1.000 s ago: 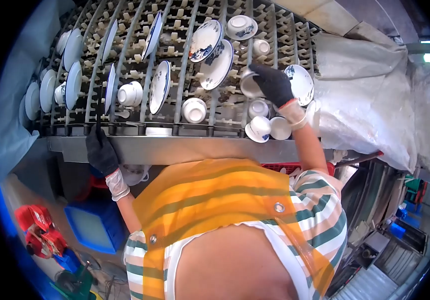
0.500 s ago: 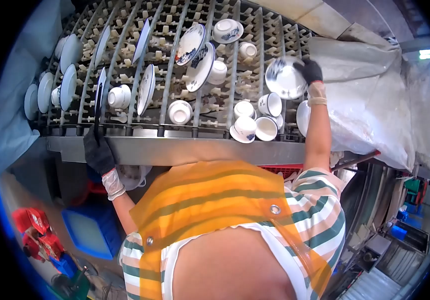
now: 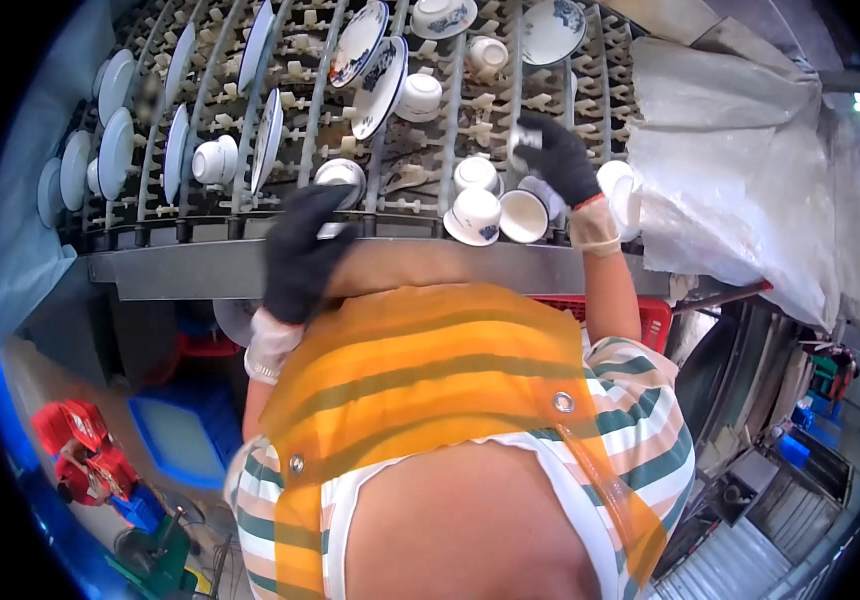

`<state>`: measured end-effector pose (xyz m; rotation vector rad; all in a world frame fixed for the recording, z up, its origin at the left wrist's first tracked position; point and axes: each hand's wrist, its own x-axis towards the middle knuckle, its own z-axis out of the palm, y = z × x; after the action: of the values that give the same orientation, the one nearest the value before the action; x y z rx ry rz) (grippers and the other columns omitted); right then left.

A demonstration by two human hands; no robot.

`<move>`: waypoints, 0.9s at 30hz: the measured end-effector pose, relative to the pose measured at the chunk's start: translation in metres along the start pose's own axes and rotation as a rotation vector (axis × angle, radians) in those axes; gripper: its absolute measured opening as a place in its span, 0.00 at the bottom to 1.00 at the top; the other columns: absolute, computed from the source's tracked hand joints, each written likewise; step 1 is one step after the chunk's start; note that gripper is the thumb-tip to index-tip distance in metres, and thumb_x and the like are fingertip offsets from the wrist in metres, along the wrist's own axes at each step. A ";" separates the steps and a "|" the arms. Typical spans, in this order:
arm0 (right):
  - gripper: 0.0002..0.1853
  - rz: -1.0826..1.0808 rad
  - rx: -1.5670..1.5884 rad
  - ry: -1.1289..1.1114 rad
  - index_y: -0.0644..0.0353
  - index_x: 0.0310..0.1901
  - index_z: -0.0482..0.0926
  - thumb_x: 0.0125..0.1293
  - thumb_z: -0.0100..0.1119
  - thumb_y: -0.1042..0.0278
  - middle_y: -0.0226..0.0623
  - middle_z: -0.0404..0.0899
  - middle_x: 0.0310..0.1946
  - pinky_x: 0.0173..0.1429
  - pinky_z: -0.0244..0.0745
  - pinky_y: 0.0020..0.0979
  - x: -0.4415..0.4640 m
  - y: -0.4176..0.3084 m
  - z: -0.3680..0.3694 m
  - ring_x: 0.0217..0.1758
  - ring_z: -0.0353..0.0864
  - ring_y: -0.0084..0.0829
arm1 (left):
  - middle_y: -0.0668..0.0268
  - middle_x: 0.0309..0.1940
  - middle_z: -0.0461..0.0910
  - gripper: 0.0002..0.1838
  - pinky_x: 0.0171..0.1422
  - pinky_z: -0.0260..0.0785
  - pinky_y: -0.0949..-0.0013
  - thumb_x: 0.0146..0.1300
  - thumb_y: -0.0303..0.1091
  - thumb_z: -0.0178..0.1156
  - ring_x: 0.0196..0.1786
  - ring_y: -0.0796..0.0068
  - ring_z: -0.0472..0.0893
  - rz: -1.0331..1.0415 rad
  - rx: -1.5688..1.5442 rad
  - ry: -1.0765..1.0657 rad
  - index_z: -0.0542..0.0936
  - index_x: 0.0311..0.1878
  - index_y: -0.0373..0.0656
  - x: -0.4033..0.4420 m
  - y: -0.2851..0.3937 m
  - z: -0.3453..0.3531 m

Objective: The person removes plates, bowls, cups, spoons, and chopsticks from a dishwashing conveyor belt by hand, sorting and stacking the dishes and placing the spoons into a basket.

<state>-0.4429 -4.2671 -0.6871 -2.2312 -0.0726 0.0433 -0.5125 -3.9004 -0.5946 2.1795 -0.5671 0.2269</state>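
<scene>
My right hand, in a black glove, has its fingers closed round a small white cup above the peg rack. Below it, near the rack's front edge, a group of cups stands, among them an overturned cup and a tilted cup. My left hand, also black-gloved, is over the metal front edge beside a white bowl. Its fingers are partly blurred, and whether it holds anything is unclear. A patterned plate lies on the rack farther back.
The peg rack bears several upright plates and bowls at its left and middle. A metal ledge runs along its front. Plastic sheeting hangs at the right. Behind the ledge's near side are a red basket and a blue bin.
The patterned plate now lies farther back, and my right hand has come left and nearer to a cup. My left hand has moved right from the dark bar. The dishes have shifted in view.
</scene>
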 end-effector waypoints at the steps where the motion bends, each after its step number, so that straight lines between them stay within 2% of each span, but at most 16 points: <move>1: 0.24 0.025 0.188 0.002 0.58 0.53 0.74 0.54 0.65 0.63 0.39 0.79 0.46 0.51 0.74 0.32 0.009 -0.003 -0.002 0.47 0.80 0.34 | 0.58 0.50 0.76 0.25 0.54 0.72 0.67 0.49 0.24 0.68 0.49 0.63 0.79 -0.072 -0.208 -0.215 0.77 0.54 0.43 0.017 0.025 0.012; 4: 0.23 0.229 0.752 -0.017 0.64 0.52 0.75 0.56 0.65 0.64 0.37 0.79 0.44 0.46 0.74 0.28 0.030 -0.026 -0.008 0.43 0.78 0.26 | 0.55 0.58 0.70 0.36 0.46 0.74 0.60 0.47 0.38 0.70 0.45 0.54 0.81 0.131 -0.037 -0.584 0.69 0.62 0.52 0.040 0.038 0.059; 6: 0.21 0.210 0.613 -0.002 0.61 0.51 0.76 0.57 0.64 0.61 0.39 0.80 0.44 0.44 0.74 0.28 0.025 0.001 -0.009 0.42 0.79 0.27 | 0.57 0.56 0.71 0.33 0.36 0.75 0.60 0.50 0.35 0.65 0.35 0.56 0.82 0.298 0.137 -0.617 0.68 0.63 0.53 0.042 0.033 0.091; 8: 0.21 -0.164 -0.005 -0.229 0.61 0.53 0.75 0.60 0.63 0.62 0.37 0.81 0.42 0.45 0.76 0.29 0.008 0.002 -0.016 0.41 0.81 0.28 | 0.58 0.56 0.71 0.32 0.35 0.75 0.59 0.50 0.35 0.64 0.33 0.55 0.82 0.261 0.244 -0.650 0.68 0.62 0.53 0.044 0.036 0.107; 10: 0.17 -0.136 -0.277 -0.400 0.57 0.49 0.77 0.59 0.61 0.62 0.40 0.81 0.43 0.47 0.76 0.34 -0.034 -0.032 -0.019 0.43 0.81 0.36 | 0.60 0.56 0.72 0.31 0.34 0.74 0.58 0.51 0.34 0.62 0.32 0.54 0.81 0.210 0.338 -0.695 0.68 0.61 0.53 0.041 0.034 0.117; 12: 0.14 -0.230 -0.518 -0.094 0.52 0.45 0.80 0.58 0.59 0.60 0.41 0.81 0.39 0.49 0.74 0.37 -0.062 -0.022 0.006 0.43 0.81 0.39 | 0.61 0.55 0.72 0.27 0.30 0.73 0.57 0.52 0.33 0.60 0.28 0.56 0.81 0.217 0.365 -0.600 0.69 0.59 0.53 0.035 0.030 0.125; 16: 0.12 -0.020 -0.630 -0.030 0.52 0.44 0.81 0.58 0.56 0.69 0.41 0.81 0.40 0.50 0.75 0.37 -0.056 -0.042 -0.005 0.44 0.80 0.39 | 0.62 0.51 0.73 0.26 0.30 0.74 0.59 0.52 0.36 0.62 0.29 0.55 0.81 0.242 0.295 -0.545 0.71 0.57 0.55 0.039 0.024 0.118; 17: 0.15 -0.212 -0.301 0.305 0.53 0.46 0.80 0.56 0.56 0.74 0.39 0.81 0.42 0.50 0.74 0.37 -0.053 -0.034 -0.006 0.45 0.80 0.38 | 0.62 0.49 0.74 0.26 0.31 0.74 0.60 0.50 0.38 0.65 0.31 0.56 0.81 0.228 0.218 -0.460 0.72 0.55 0.55 0.039 0.023 0.113; 18: 0.16 -0.383 -0.459 0.503 0.54 0.48 0.78 0.56 0.57 0.76 0.40 0.80 0.45 0.51 0.74 0.38 -0.047 -0.030 -0.012 0.49 0.79 0.39 | 0.62 0.49 0.74 0.26 0.31 0.74 0.60 0.50 0.38 0.65 0.31 0.56 0.81 0.225 0.222 -0.462 0.72 0.55 0.55 0.041 0.022 0.105; 20: 0.18 -0.416 -0.671 0.608 0.55 0.50 0.77 0.57 0.57 0.74 0.43 0.78 0.48 0.52 0.73 0.38 -0.036 -0.038 -0.022 0.52 0.77 0.41 | 0.63 0.49 0.73 0.27 0.33 0.74 0.60 0.47 0.40 0.69 0.34 0.57 0.81 0.089 0.341 -0.324 0.73 0.54 0.54 0.043 0.023 0.089; 21: 0.19 -0.385 -0.700 0.560 0.55 0.52 0.75 0.57 0.60 0.68 0.45 0.75 0.50 0.53 0.72 0.39 -0.037 -0.044 -0.022 0.53 0.76 0.43 | 0.62 0.49 0.73 0.28 0.34 0.74 0.61 0.48 0.40 0.69 0.37 0.57 0.81 0.067 0.353 -0.245 0.73 0.54 0.53 0.047 0.023 0.083; 22: 0.19 -0.391 -0.695 0.560 0.55 0.52 0.75 0.57 0.60 0.68 0.45 0.75 0.50 0.53 0.72 0.39 -0.041 -0.033 -0.017 0.53 0.76 0.43 | 0.62 0.49 0.73 0.28 0.34 0.74 0.61 0.48 0.40 0.69 0.37 0.57 0.81 0.064 0.359 -0.240 0.73 0.54 0.53 0.048 0.016 0.083; 24: 0.24 -0.254 -0.550 0.164 0.55 0.53 0.75 0.54 0.65 0.61 0.47 0.74 0.53 0.58 0.70 0.41 -0.055 0.010 0.002 0.56 0.73 0.46 | 0.61 0.48 0.74 0.27 0.35 0.73 0.61 0.49 0.40 0.69 0.37 0.56 0.80 0.053 0.380 -0.117 0.73 0.54 0.51 0.049 -0.001 0.085; 25: 0.27 -0.218 -0.459 0.007 0.54 0.55 0.73 0.53 0.65 0.56 0.47 0.74 0.53 0.59 0.69 0.41 -0.061 0.021 0.006 0.56 0.73 0.47 | 0.58 0.43 0.76 0.22 0.38 0.72 0.59 0.51 0.40 0.67 0.38 0.55 0.79 -0.004 0.357 -0.182 0.76 0.51 0.49 0.047 -0.005 0.086; 26: 0.27 -0.223 -0.464 0.005 0.54 0.55 0.73 0.53 0.65 0.56 0.47 0.74 0.53 0.59 0.69 0.41 -0.067 0.013 0.007 0.56 0.73 0.47 | 0.58 0.43 0.76 0.22 0.38 0.72 0.59 0.51 0.40 0.67 0.38 0.55 0.79 -0.005 0.355 -0.175 0.76 0.51 0.49 0.044 -0.011 0.088; 27: 0.27 -0.143 -0.490 -0.033 0.54 0.55 0.73 0.54 0.65 0.56 0.46 0.74 0.54 0.58 0.70 0.41 -0.075 0.002 0.011 0.55 0.74 0.47 | 0.57 0.40 0.77 0.19 0.40 0.72 0.58 0.52 0.39 0.66 0.39 0.54 0.79 -0.091 0.324 -0.329 0.77 0.48 0.49 0.041 -0.018 0.090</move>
<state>-0.5181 -4.2649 -0.6953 -2.7079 -0.2876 -0.0189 -0.4712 -3.9740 -0.6490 2.5736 -0.6460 -0.1001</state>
